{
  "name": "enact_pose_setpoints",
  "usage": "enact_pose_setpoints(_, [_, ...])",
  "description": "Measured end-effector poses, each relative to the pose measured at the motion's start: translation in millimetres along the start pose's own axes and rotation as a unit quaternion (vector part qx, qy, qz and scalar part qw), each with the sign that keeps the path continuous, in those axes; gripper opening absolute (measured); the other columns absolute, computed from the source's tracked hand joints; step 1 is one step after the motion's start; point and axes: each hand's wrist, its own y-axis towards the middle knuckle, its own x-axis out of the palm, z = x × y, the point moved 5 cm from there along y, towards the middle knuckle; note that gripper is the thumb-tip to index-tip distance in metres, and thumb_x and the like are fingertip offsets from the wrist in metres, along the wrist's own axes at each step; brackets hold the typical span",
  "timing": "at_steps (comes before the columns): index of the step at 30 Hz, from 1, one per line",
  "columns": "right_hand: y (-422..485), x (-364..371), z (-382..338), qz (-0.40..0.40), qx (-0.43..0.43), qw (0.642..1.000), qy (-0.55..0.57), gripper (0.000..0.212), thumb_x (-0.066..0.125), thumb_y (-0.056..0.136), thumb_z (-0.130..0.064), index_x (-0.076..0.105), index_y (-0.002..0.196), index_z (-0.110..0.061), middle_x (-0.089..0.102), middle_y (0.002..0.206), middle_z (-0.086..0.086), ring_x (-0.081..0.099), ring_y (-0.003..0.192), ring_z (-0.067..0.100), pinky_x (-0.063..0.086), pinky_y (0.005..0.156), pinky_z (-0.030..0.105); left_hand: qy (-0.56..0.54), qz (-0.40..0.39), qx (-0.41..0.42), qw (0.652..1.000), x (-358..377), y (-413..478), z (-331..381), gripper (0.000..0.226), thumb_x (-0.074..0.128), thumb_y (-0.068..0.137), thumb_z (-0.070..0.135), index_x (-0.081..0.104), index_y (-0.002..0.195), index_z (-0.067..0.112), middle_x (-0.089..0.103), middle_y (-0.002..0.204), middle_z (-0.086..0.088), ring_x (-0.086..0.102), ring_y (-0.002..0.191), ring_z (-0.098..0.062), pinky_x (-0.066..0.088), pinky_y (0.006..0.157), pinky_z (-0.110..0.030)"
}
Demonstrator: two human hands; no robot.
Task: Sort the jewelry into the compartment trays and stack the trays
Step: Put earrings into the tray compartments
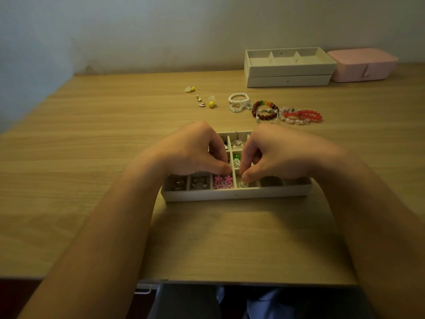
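Observation:
A white compartment tray [236,195] sits in front of me on the wooden table. Its front row holds silver earrings [179,182], more small earrings [199,183] and pink flower pieces [223,181]. My left hand [188,153] hovers curled over the tray's left half, fingertips pinched near a divider. My right hand [273,155] is curled over the right half, thumb and finger pinching a small white earring [243,183] down in a front compartment. Farther back lie loose yellow earrings [211,104], a pearl bracelet [239,101], a brown bead bracelet [264,110] and a red bead bracelet [303,116].
Two stacked white trays [288,75] stand at the back right against the wall, the top one with three compartments. A pink lidded box [363,65] sits right of them. The table's near edge [230,282] is just above my lap.

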Motion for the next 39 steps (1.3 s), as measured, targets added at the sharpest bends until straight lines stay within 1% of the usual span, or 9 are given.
enact_pose_setpoints(4, [0,2,0,0.013,0.002,1.0,-0.003,0.008,0.083,0.083,-0.028,0.078,0.077,-0.027,0.059,0.051,-0.022,0.055,0.054,-0.01,0.037,0.042,0.012,0.004,0.0,-0.004,1.0,0,0,0,0.007,0.081,0.079,0.031,0.078,0.079,0.025,0.071,0.067,0.015,0.061,0.06,0.002,0.046,0.052,-0.015])
enact_pose_setpoints(8, [-4,-14,3,0.06,-0.007,0.998,0.016,0.006,0.078,0.087,-0.027,0.078,0.082,-0.031,0.067,0.071,-0.019,0.062,0.07,-0.006,0.046,0.061,0.017,-0.005,0.002,0.019,1.0,-3,-3,4,0.003,0.079,0.081,0.029,0.077,0.083,0.027,0.068,0.07,0.012,0.058,0.063,0.0,0.045,0.056,-0.018])
enact_pose_setpoints(12, [-6,-22,9,0.081,-0.003,0.996,0.032,0.015,0.072,0.092,-0.02,0.079,0.091,-0.033,0.065,0.08,-0.024,0.062,0.075,-0.008,0.043,0.056,0.01,-0.046,-0.018,0.06,0.997,-6,-9,17,0.013,0.067,0.086,0.026,0.079,0.087,0.031,0.056,0.082,0.012,0.053,0.073,-0.001,0.039,0.062,-0.014])
enact_pose_setpoints(15, [-5,-18,8,0.041,0.0,0.999,0.027,0.022,0.07,0.092,-0.015,0.078,0.09,-0.035,0.063,0.079,-0.026,0.061,0.075,-0.006,0.044,0.057,0.01,-0.01,-0.038,0.051,0.998,0,-10,27,0.02,0.06,0.088,0.032,0.08,0.089,0.037,0.051,0.089,0.007,0.052,0.085,-0.008,0.047,0.074,-0.027])
enact_pose_setpoints(18, [-8,-18,7,-0.002,-0.005,0.999,0.032,0.026,0.066,0.092,-0.011,0.079,0.092,-0.033,0.061,0.062,-0.028,0.055,0.064,-0.019,0.04,0.049,0.005,0.043,-0.057,0.039,0.997,6,-10,33,0.023,0.059,0.092,0.028,0.079,0.093,0.039,0.049,0.087,0.01,0.048,0.082,-0.004,0.044,0.074,-0.024])
enact_pose_setpoints(20, [-11,-22,8,0.006,-0.016,0.999,0.05,0.026,0.065,0.092,-0.008,0.079,0.089,-0.03,0.06,0.055,-0.029,0.056,0.058,-0.014,0.039,0.046,0.007,0.064,-0.059,0.034,0.996,8,-10,33,0.024,0.059,0.093,0.027,0.079,0.094,0.04,0.048,0.085,0.013,0.046,0.081,-0.001,0.04,0.072,-0.023])
enact_pose_setpoints(23, [-14,-25,9,0.0,-0.027,0.997,0.066,0.026,0.065,0.092,-0.009,0.08,0.089,-0.029,0.062,0.056,-0.025,0.056,0.054,-0.005,0.039,0.045,0.011,0.075,-0.054,0.037,0.995,9,-9,32,0.025,0.059,0.092,0.027,0.079,0.093,0.041,0.048,0.083,0.014,0.047,0.081,-0.001,0.039,0.073,-0.025])
enact_pose_setpoints(27, [-13,-10,4,-0.087,-0.018,0.996,-0.003,0.029,0.061,0.096,-0.016,0.078,0.109,-0.035,0.059,0.058,-0.039,0.056,0.063,-0.016,0.04,0.05,0.007,0.071,-0.053,0.05,0.995,9,-9,32,0.025,0.06,0.09,0.026,0.078,0.088,0.043,0.05,0.085,0.013,0.048,0.085,-0.003,0.043,0.079,-0.029])
enact_pose_setpoints(39, [-11,-5,5,-0.1,-0.012,0.994,-0.033,0.034,0.056,0.096,-0.017,0.078,0.113,-0.036,0.059,0.057,-0.036,0.054,0.056,-0.012,0.038,0.048,0.007,0.07,-0.039,0.061,0.995,9,-6,30,0.025,0.061,0.089,0.025,0.079,0.087,0.042,0.05,0.085,0.013,0.049,0.085,-0.003,0.043,0.079,-0.028])
